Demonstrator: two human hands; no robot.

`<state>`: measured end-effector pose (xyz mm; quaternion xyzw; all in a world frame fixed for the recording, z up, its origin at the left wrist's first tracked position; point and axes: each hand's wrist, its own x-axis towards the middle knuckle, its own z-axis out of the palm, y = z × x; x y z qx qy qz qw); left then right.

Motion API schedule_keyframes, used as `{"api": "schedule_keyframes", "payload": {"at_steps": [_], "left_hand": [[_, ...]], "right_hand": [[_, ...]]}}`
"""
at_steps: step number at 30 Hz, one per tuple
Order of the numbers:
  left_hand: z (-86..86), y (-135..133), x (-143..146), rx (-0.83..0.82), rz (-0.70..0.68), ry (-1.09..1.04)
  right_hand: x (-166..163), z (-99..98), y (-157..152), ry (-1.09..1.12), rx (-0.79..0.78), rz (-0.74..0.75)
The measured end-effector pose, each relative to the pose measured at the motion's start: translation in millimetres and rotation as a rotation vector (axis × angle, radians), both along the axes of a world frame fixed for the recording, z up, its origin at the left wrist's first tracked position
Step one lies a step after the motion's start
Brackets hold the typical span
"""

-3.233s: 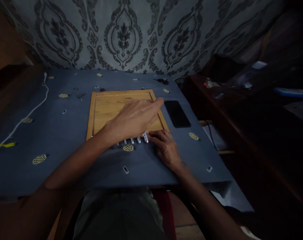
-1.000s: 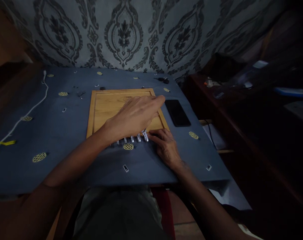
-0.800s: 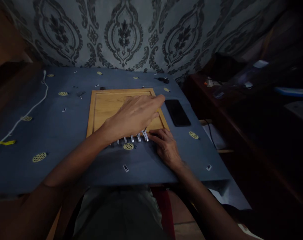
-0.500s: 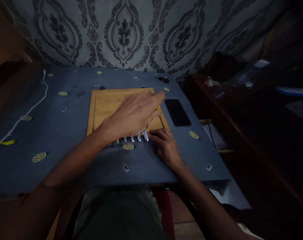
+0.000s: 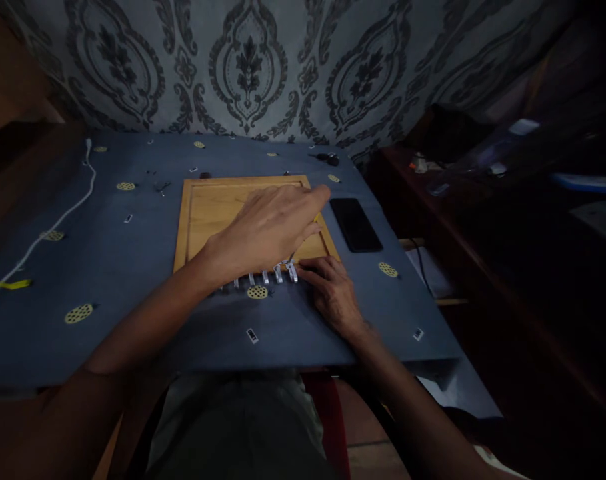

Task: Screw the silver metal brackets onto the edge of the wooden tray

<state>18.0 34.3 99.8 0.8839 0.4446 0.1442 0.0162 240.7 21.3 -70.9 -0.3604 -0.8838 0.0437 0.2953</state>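
My left hand (image 5: pixel 263 230) hovers over the right half of a wooden tray (image 5: pixel 207 200), fingers closed together around a thin tool whose yellow end (image 5: pixel 315 218) peeks out by the fingertips. A row of small white pieces (image 5: pixel 265 277) lies along the tray's front edge. My right hand (image 5: pixel 330 290) rests on the blue cloth at the right end of that row. Its fingers are curled, with the tips against the last white piece. Whether they grip it is hidden.
A black phone (image 5: pixel 355 223) lies right of the tray. Yellow perforated discs (image 5: pixel 257 291) and tiny parts are scattered over the blue-covered table (image 5: pixel 133 267). A white cable (image 5: pixel 57 217) runs along the left. A dark cluttered side table (image 5: pixel 433 193) stands at right.
My left hand has crept slightly up and away over the tray, and the tool's yellow end has come into sight. My right hand has stayed in place.
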Motion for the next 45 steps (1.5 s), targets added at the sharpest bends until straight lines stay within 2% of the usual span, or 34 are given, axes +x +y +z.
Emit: {"api": "schedule_keyframes", "payload": {"at_steps": [7,13,22,28,37,45], "left_hand": [[-5.1,1.5,-0.2,0.026,-0.042,-0.008],[-10.1,5.7,1.9,-0.005,0.014,-0.042],[-5.6,6.7,2.5,-0.032,0.012,-0.058],[-9.6,7.0,4.9,0.012,0.037,-0.051],[-7.8,8.5,1.7,-0.058,-0.025,-0.092],[-9.8,9.1,4.6,-0.054,-0.001,-0.114]], "right_hand": [[0.6,-0.7,0.5,0.007,-0.016,0.008],[0.1,-1.1,0.8,0.006,0.020,0.002],[-1.1,-0.6,0.5,0.028,0.043,0.023],[-0.5,-1.7,1.0,0.019,0.044,0.010],[-1.1,-0.9,0.9,0.007,0.048,0.014],[-0.2,-1.2,0.9,-0.003,0.029,0.003]]}}
